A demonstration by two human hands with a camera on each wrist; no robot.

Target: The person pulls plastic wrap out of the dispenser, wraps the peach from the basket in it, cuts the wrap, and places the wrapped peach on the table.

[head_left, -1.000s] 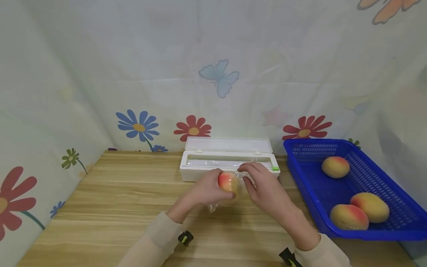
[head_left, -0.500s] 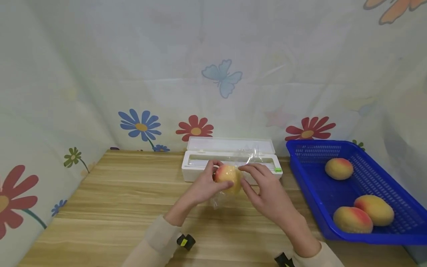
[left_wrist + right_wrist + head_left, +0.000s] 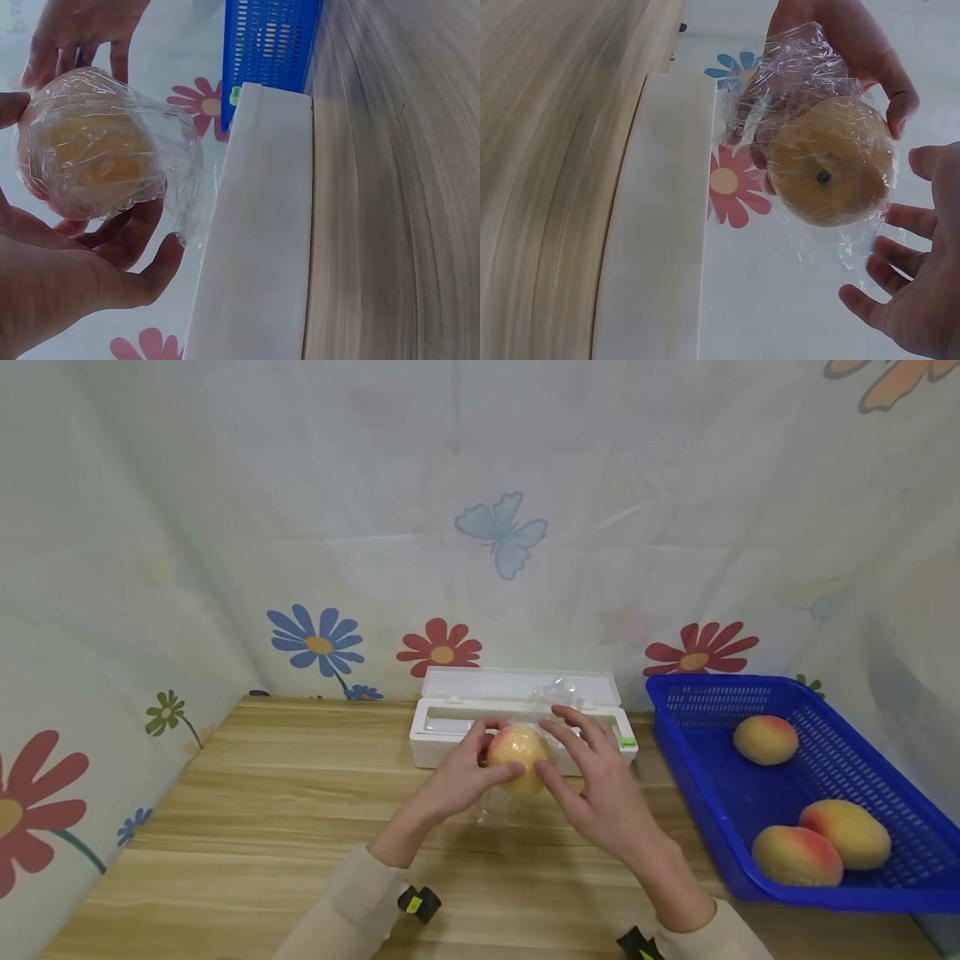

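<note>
My left hand grips a yellow mango with a red blush, wrapped in clear plastic film, above the table in front of a white box. Loose film bunches out past the fruit on the left hand's side, seen in the left wrist view. Beside the mango's right side is my right hand, its fingers spread and its thumb tip at the fruit. In the right wrist view the right fingers lie along a loose flap of film, and a dark stem spot shows on the mango.
The white cling film box stands with its lid up at the table's back, a roll inside and a green slider at its right end. To the right, a blue basket holds three more mangoes. A flowered curtain hangs behind.
The mango has turned in my left hand and moved slightly up and right. My right hand has come closer, its fingers spreading from the film's edge, and loose film now rises behind it.
</note>
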